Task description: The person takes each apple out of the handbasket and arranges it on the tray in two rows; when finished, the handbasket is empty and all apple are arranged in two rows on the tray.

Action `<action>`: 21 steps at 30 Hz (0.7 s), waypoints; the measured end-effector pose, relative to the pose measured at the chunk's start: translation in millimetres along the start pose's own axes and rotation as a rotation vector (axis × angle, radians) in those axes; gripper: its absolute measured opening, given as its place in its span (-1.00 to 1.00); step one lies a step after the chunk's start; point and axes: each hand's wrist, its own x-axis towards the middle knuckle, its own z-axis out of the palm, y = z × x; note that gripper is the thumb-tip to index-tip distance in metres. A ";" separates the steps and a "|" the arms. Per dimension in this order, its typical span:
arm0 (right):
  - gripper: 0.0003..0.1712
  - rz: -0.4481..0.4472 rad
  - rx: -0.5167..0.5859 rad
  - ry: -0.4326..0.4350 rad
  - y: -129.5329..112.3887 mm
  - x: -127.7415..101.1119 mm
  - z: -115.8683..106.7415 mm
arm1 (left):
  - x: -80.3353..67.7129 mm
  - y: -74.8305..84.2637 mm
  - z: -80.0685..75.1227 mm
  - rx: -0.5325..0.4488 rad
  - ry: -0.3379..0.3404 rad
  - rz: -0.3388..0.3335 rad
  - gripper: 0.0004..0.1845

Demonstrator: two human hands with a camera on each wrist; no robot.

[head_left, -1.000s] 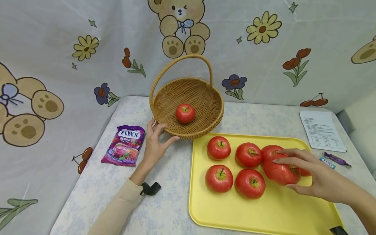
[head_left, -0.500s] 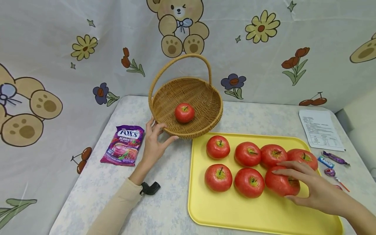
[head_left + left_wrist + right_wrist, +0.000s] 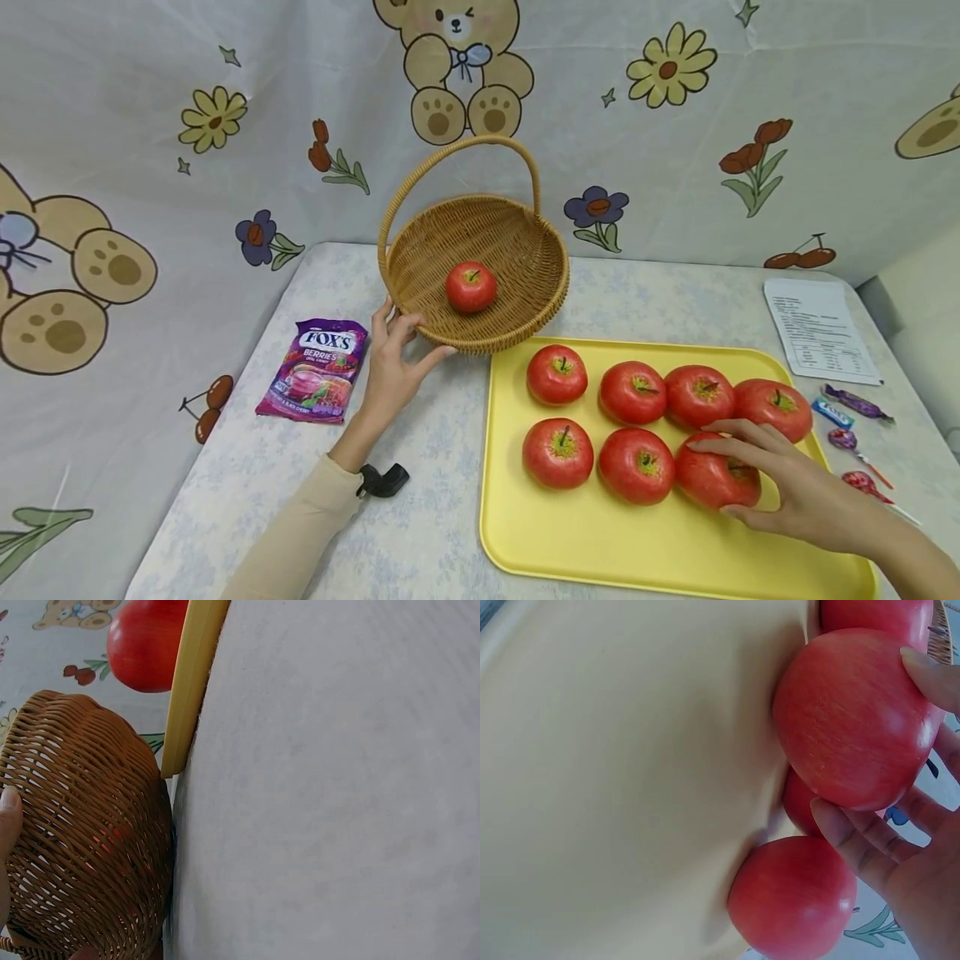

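Observation:
My left hand (image 3: 396, 367) grips the near left rim of a wicker basket (image 3: 517, 250) with a tall arched handle. The basket tilts toward me, and one red apple (image 3: 471, 287) lies inside it. At the right, my right hand (image 3: 795, 492) holds a red apple (image 3: 708, 471) from above, thumb on the near side and fingers on the far side. This apple sits low at the right end of the front row on a yellow tray (image 3: 600, 546). In the right wrist view, the fingertips touch the sides of the apple (image 3: 855, 720).
Several other red apples stand in two rows on the tray, among them a far right one (image 3: 776, 407). A purple candy bag (image 3: 315, 371) lies left of my left hand. Right of the tray are a printed sheet (image 3: 821, 329), a wrapped candy (image 3: 858, 402) and a lollipop (image 3: 843, 440).
My right hand has brought its apple down and toward me, from over the back row into the front row. The left hand and basket have stayed in place.

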 end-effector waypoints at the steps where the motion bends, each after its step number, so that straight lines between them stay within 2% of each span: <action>1: -0.10 0.000 -0.004 -0.006 0.2 -0.2 0.1 | -0.2 -0.1 -0.1 -0.002 0.001 -0.001 -0.45; 5: -0.12 -0.016 -0.027 -0.013 0.2 -1.1 2.5 | -0.1 0.7 -0.1 -0.012 0.000 -0.002 -0.44; 13: -0.05 -0.037 -0.160 0.013 -0.1 -1.8 8.9 | 0.3 0.8 0.7 -0.020 0.000 0.010 -0.47; 21: -0.07 -0.026 -0.171 0.027 0.1 -2.9 10.8 | 0.2 1.1 -0.1 -0.009 -0.006 0.005 -0.45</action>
